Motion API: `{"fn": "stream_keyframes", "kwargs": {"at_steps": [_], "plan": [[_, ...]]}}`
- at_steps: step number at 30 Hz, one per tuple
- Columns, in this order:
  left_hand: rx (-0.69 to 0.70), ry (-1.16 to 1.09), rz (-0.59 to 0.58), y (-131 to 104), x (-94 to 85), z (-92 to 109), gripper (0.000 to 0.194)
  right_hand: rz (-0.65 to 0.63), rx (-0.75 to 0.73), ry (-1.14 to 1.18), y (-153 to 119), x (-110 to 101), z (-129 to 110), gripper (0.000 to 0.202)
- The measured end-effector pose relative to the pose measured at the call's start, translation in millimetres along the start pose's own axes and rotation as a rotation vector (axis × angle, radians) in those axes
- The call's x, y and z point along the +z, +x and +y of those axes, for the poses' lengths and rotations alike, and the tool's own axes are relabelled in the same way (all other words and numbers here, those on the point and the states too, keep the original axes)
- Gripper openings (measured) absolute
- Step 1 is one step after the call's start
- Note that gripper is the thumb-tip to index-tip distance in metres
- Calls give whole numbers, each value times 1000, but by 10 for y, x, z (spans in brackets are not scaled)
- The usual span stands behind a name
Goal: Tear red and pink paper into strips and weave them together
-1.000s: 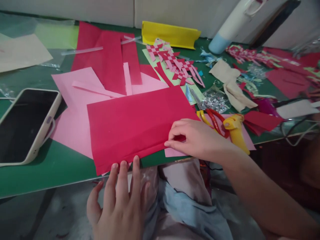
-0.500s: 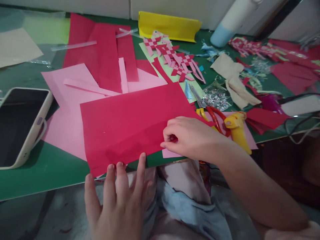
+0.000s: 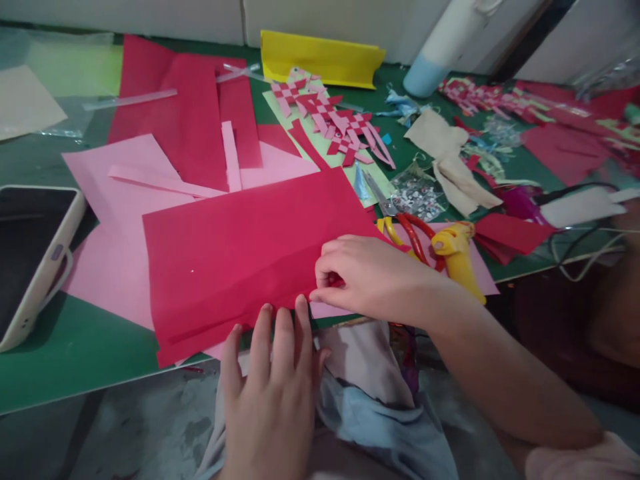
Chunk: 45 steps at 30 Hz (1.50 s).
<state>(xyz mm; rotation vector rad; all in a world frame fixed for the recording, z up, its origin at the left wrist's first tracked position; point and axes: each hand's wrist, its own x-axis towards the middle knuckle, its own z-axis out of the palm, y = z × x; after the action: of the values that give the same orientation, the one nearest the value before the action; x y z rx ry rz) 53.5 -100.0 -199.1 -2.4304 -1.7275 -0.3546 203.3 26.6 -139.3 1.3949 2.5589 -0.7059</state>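
Observation:
A sheet of red paper point(image 3: 225, 247) lies along the table's front edge, with a narrow fold along its near side. My left hand point(image 3: 273, 387) has its fingers stretched and spread, their tips resting on that near edge. Close by on the right, my right hand point(image 3: 370, 277) is curled, thumb against forefinger, pinching the sheet's near right edge. Pink paper point(image 3: 115, 267) shows underneath. Red-handled scissors point(image 3: 413, 237) and a yellow-handled tool point(image 3: 455, 257) lie just beyond my right wrist.
A phone point(image 3: 37, 253) lies at the left. Behind are more red sheets point(image 3: 170, 100), pink strips point(image 3: 230, 157), woven paper fish point(image 3: 330, 113), a folded yellow sheet point(image 3: 320, 60) and a bag of small beads point(image 3: 417, 193). A white-and-blue bottle point(image 3: 435, 60) stands against the wall.
My left hand has slid right along the paper's near edge, closer to my right hand. The right hand keeps its pinch. The whole view has shifted slightly.

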Motion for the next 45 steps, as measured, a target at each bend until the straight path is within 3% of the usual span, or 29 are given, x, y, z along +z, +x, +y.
{"fn": "stream_keyframes", "kwargs": {"at_steps": [10,19,25,30,35,39,45], "plan": [[70,34,11,-228,-37,-281,64,136,-9,137,-384,63,204,17],[73,110,88,-197,-12,-229,66,130,155,152,-339,120,241,23],[71,186,31,-186,-36,-202,65,180,142,117,-308,187,261,19],[49,229,13,-152,-74,-177,63,127,165,87,-272,165,247,20],[19,162,-34,-108,-100,-74,61,80,207,63,-248,110,194,22],[95,69,30,-2,-51,116,51,81,205,45,-232,104,173,21],[134,14,-1,159,11,303,42,99,157,63,-278,98,205,23]]}}
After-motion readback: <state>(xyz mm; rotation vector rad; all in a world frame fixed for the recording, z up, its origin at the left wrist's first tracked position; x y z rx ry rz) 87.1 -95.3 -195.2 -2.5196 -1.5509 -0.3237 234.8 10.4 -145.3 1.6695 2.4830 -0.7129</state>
